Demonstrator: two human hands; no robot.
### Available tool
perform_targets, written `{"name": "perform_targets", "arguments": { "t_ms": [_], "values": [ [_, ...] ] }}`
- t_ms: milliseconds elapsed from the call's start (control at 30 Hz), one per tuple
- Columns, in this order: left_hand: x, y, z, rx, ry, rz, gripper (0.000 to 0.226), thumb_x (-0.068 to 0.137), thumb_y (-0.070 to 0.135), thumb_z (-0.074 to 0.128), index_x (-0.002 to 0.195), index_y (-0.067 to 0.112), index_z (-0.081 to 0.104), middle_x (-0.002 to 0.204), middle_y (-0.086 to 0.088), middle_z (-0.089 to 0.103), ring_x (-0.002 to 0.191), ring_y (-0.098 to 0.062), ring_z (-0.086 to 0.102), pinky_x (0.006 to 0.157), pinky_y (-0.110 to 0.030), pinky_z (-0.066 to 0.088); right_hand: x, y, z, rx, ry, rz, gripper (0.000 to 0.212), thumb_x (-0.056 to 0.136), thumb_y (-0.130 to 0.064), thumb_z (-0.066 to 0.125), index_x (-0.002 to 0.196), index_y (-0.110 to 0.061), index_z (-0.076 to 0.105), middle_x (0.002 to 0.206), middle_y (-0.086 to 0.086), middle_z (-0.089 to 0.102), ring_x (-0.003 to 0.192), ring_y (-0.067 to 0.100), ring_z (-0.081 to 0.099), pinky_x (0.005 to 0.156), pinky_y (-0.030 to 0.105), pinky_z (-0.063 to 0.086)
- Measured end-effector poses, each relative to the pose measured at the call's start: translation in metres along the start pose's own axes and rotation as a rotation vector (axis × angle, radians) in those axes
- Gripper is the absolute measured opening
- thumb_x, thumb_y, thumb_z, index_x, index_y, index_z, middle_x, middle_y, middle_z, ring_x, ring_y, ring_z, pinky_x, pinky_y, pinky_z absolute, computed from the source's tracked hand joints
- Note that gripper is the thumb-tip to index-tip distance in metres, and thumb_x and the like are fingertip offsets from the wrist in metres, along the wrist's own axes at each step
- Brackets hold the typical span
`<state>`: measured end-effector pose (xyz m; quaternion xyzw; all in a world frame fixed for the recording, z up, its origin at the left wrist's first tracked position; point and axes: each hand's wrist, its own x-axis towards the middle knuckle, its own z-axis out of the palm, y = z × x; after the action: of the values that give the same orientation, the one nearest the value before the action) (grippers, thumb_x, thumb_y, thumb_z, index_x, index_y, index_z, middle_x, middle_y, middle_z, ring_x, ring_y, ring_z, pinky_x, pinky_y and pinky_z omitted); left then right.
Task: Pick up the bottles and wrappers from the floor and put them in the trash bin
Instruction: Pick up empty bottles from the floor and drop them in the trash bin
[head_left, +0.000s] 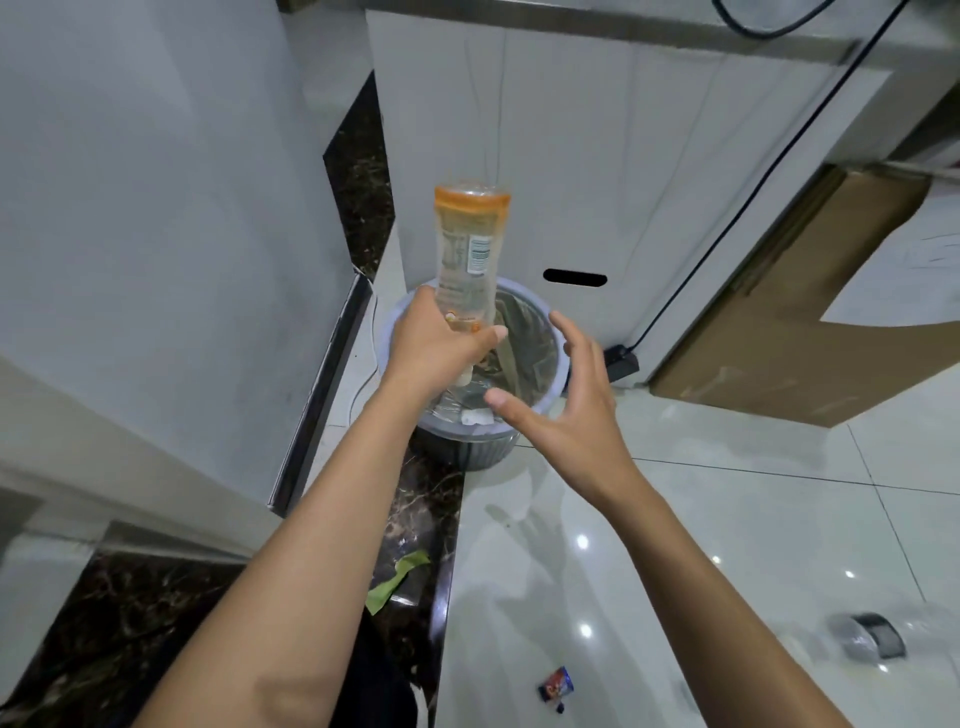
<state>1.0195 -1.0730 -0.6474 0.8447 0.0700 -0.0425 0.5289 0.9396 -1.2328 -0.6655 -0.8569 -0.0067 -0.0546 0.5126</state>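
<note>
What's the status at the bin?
Left hand grips bottle over bin. Right hand open, empty. Green wrapper, small wrapper, clear bottle on floor. Bin unobstructed.

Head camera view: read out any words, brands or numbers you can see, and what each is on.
No text can be read.
On the bottle in the left hand: barcode and label print, too blurred.
On the small wrapper on the floor: print too blurred.

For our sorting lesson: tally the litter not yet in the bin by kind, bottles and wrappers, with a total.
Bottles: 2, the orange bottle in the left hand and the clear bottle on the floor.
Wrappers: 2, the green wrapper and the small blue wrapper, both on the floor.
Total: 4
</note>
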Motion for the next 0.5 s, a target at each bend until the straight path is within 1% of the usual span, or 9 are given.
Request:
{"name": "perform_targets", "arguments": {
  "t_ms": [33, 100, 133, 167, 200, 233, 300, 400, 500],
  "values": [
    [0.001, -0.001, 0.005, 0.015, -0.013, -0.008, 0.068, 0.074, 0.039, 0.084, 0.130, 0.020, 0.051, 0.116, 0.009, 0.067, 0.108, -0.012, 0.064, 0.085, -0.027, 0.051, 0.003, 0.002, 0.002, -0.040, 0.009, -0.006, 0.094, 0.071, -0.077, 0.067, 0.150, -0.046, 0.025, 0.154, -0.018, 0.030, 0.145, 0.009, 0.031, 0.117, 0.053, 0.031],
    [0.000, -0.003, 0.011, 0.090, -0.054, -0.067, 0.105, 0.071, 0.056, 0.082, 0.150, 0.017, 0.026, 0.145, -0.001, 0.051, 0.131, -0.021, 0.052, 0.105, -0.043, 0.045, 0.009, 0.005, 0.006, -0.123, 0.024, 0.000, 0.097, 0.071, -0.079, 0.064, 0.151, -0.044, 0.022, 0.155, -0.016, 0.030, 0.145, 0.011, 0.030, 0.118, 0.055, 0.027],
    [0.000, -0.003, 0.013, 0.168, -0.074, -0.109, 0.124, 0.067, 0.066, 0.078, 0.157, 0.020, 0.006, 0.160, -0.007, 0.030, 0.144, -0.027, 0.035, 0.114, -0.051, 0.035, 0.013, 0.007, 0.008, -0.162, 0.027, 0.012, 0.099, 0.070, -0.081, 0.062, 0.151, -0.045, 0.020, 0.157, -0.015, 0.028, 0.146, 0.012, 0.028, 0.118, 0.056, 0.024],
    [-0.001, -0.004, 0.013, 0.275, -0.093, -0.142, 0.135, 0.067, 0.072, 0.075, 0.158, 0.021, -0.011, 0.167, -0.011, 0.006, 0.152, -0.031, 0.016, 0.119, -0.057, 0.024, 0.017, 0.010, 0.009, -0.201, 0.028, 0.026, 0.101, 0.069, -0.082, 0.062, 0.152, -0.045, 0.018, 0.158, -0.014, 0.027, 0.147, 0.014, 0.026, 0.119, 0.057, 0.022],
    [-0.001, -0.006, 0.013, 0.394, -0.105, -0.152, 0.138, 0.069, 0.073, 0.073, 0.156, 0.020, -0.020, 0.167, -0.012, -0.011, 0.154, -0.033, 0.001, 0.120, -0.061, 0.013, 0.020, 0.013, 0.010, -0.246, 0.027, 0.040, 0.103, 0.067, -0.082, 0.062, 0.152, -0.045, 0.017, 0.160, -0.012, 0.025, 0.148, 0.016, 0.024, 0.119, 0.059, 0.020],
    [-0.002, -0.008, 0.012, 0.498, -0.111, -0.144, 0.137, 0.072, 0.071, 0.072, 0.155, 0.017, -0.024, 0.165, -0.012, -0.019, 0.153, -0.033, -0.008, 0.120, -0.062, 0.007, 0.022, 0.016, 0.009, -0.290, 0.022, 0.056, 0.105, 0.067, -0.081, 0.064, 0.152, -0.045, 0.015, 0.161, -0.011, 0.022, 0.149, 0.018, 0.022, 0.119, 0.060, 0.017],
    [-0.005, -0.008, 0.010, 0.618, -0.114, -0.083, 0.135, 0.075, 0.065, 0.073, 0.154, 0.018, -0.025, 0.164, -0.012, -0.022, 0.153, -0.033, -0.011, 0.121, -0.061, 0.005, 0.025, 0.023, 0.007, -0.363, 0.008, 0.081, 0.109, 0.066, -0.079, 0.069, 0.153, -0.045, 0.013, 0.164, -0.009, 0.015, 0.151, 0.020, 0.015, 0.121, 0.061, 0.011],
    [-0.009, -0.009, 0.007, 0.718, -0.115, 0.039, 0.130, 0.076, 0.059, 0.076, 0.156, 0.022, -0.020, 0.166, -0.008, -0.018, 0.154, -0.031, -0.005, 0.121, -0.058, 0.008, 0.023, 0.030, 0.002, -0.450, -0.019, 0.092, 0.115, 0.067, -0.075, 0.074, 0.156, -0.044, 0.008, 0.166, -0.007, 0.006, 0.153, 0.020, 0.008, 0.122, 0.061, 0.002],
    [-0.022, -0.010, 0.007, 0.855, -0.186, 0.187, 0.121, 0.078, 0.051, 0.076, 0.159, 0.024, -0.010, 0.167, -0.002, -0.015, 0.154, -0.028, 0.001, 0.121, -0.056, 0.016, 0.015, 0.041, -0.006, -0.544, -0.053, 0.083, 0.117, 0.067, -0.072, 0.077, 0.157, -0.042, 0.008, 0.168, -0.005, 0.002, 0.154, 0.020, 0.006, 0.122, 0.061, 0.001]
  ]
}}
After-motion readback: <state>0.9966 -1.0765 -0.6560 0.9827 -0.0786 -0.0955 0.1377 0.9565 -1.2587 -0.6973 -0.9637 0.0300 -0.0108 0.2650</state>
